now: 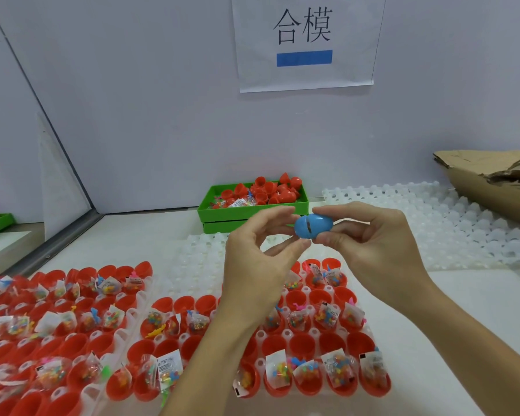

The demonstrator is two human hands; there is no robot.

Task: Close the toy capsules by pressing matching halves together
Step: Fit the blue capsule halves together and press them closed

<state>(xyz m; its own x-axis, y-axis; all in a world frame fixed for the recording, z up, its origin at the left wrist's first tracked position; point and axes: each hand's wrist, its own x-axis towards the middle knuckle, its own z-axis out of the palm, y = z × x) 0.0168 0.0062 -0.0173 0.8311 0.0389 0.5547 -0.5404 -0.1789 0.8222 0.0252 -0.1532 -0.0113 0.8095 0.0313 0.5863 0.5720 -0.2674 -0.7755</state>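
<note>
Item: blue capsule (pixel 313 226), centre of frame, above the worktop (pixel 463 295). We pinch it at both ends, left hand (pixel 257 262) and right hand (pixel 370 241) each curled round it. Lower frame: trays of red capsule halves (pixel 306 343) holding toy packets. Behind: green bin (pixel 252 213) of red halves.

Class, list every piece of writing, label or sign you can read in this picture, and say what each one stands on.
"合模": large black characters on the white paper sign on the back wall, above a plain blue bar with no text.
Printed labels on the small toy packets in the red capsule halves: too small and blurred to read.
Blue capsule in the hands: no writing visible.
</note>
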